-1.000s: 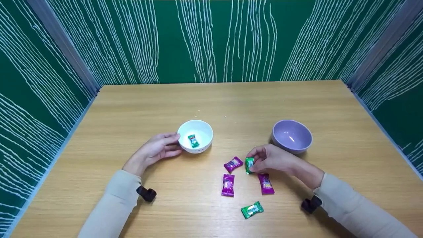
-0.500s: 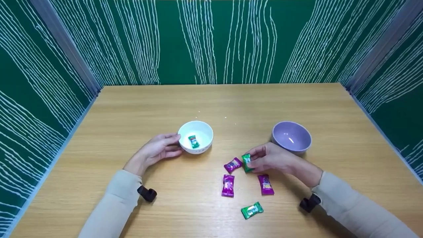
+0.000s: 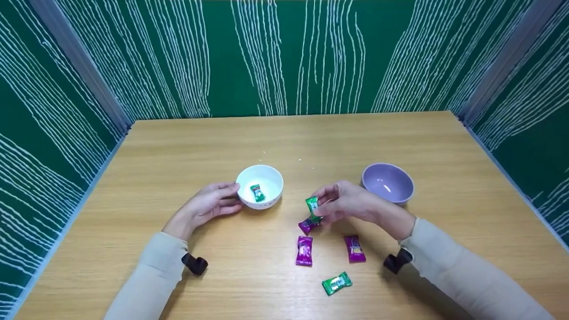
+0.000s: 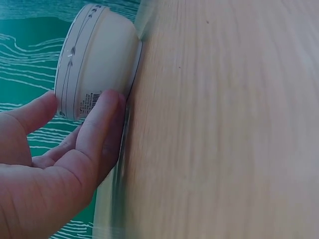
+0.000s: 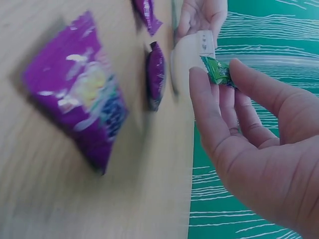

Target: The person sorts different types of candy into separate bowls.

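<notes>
My left hand (image 3: 205,206) holds the left side of a white bowl (image 3: 271,202), thumb at the rim and fingers against the lower wall in the left wrist view. A green wrapped candy (image 3: 258,193) lies inside the bowl. My right hand (image 3: 351,202) pinches another green wrapped candy (image 5: 218,70) between thumb and fingertip. In the head view that candy overlaps a purple wrapped candy (image 3: 306,226) lying under it. Two more purple candies, one on the left (image 3: 304,251) and one on the right (image 3: 354,249), lie nearer me.
A purple bowl (image 3: 387,182) stands behind my right hand. One green candy (image 3: 337,283) lies on the wooden table (image 3: 249,275) toward the front. Small white crumbs (image 3: 299,159) dot the table behind the white bowl. Green panels with white lines enclose the back and sides.
My right hand has moved left with the pinched green candy, from beside the purple candy to over it. The left hand stays at the white bowl.
</notes>
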Demonstrator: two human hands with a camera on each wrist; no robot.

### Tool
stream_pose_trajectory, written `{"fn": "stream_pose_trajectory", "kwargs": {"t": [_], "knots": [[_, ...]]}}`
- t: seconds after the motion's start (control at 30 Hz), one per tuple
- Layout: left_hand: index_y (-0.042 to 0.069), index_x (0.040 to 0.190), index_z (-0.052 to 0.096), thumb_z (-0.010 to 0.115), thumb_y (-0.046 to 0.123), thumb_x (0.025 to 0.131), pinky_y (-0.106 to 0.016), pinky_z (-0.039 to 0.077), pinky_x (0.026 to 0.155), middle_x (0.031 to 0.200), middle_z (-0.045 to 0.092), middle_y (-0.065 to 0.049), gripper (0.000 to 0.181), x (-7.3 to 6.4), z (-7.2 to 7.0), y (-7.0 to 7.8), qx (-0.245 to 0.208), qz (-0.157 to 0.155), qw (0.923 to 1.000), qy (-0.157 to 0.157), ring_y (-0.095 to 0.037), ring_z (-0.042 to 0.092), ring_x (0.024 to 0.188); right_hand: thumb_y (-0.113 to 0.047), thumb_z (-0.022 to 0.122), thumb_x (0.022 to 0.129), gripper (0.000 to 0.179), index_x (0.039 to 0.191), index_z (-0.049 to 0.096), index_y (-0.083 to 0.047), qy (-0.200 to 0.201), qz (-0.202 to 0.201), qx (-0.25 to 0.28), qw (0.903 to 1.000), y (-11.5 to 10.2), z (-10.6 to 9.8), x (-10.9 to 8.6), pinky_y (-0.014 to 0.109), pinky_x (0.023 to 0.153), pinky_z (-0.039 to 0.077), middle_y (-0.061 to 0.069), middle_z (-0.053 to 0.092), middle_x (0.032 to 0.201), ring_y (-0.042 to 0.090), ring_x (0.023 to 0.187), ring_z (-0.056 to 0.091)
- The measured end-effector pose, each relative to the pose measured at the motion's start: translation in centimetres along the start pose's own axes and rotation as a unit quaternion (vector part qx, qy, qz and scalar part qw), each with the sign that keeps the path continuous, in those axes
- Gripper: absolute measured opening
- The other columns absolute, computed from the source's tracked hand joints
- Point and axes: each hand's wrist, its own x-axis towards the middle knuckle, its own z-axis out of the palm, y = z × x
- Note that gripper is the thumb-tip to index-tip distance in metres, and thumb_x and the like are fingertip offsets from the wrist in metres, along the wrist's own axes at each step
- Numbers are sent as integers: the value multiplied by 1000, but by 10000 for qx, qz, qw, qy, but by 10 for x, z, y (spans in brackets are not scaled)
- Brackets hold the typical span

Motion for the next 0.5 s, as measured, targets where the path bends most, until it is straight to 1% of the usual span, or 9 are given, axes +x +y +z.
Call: {"fn": "stream_pose_trajectory", "kwargs": {"t": [0.1, 0.23, 0.4, 0.5], "knots": [[-9, 152, 29, 60, 19, 104, -40, 52, 104, 145, 45, -27, 63, -1, 0, -1, 37, 32, 10000, -33, -35, 57, 126, -4, 77, 90, 32, 119, 65, 1, -88, -4, 193, 9998, -5, 3, 2, 43, 89, 61, 14, 63, 107, 29, 97, 69], [-11, 151, 29, 59, 19, 105, -40, 52, 105, 145, 45, -28, 63, 1, 0, -2, 23, 77, 9999, -61, -35, 57, 125, -3, 75, 91, 36, 124, 63, 2, -156, -1, 485, 9987, -12, 8, 9, 44, 91, 60, 14, 62, 110, 27, 99, 67], [-9, 152, 30, 61, 19, 104, -40, 52, 104, 146, 45, -27, 63, 1, 0, -1, 9, 40, 10000, -30, -35, 57, 126, -5, 77, 90, 44, 131, 62, -2, -272, -96, 491, 9984, -21, 16, 20, 45, 90, 60, 14, 62, 111, 28, 99, 67], [-8, 152, 31, 60, 19, 104, -40, 53, 103, 146, 45, -26, 63, 1, -1, 0, 46, 55, 10000, -1, -35, 56, 127, -4, 76, 90, 43, 131, 62, -4, -385, -195, 447, 9981, -27, 21, 25, 47, 92, 59, 13, 63, 108, 27, 98, 67]]}}
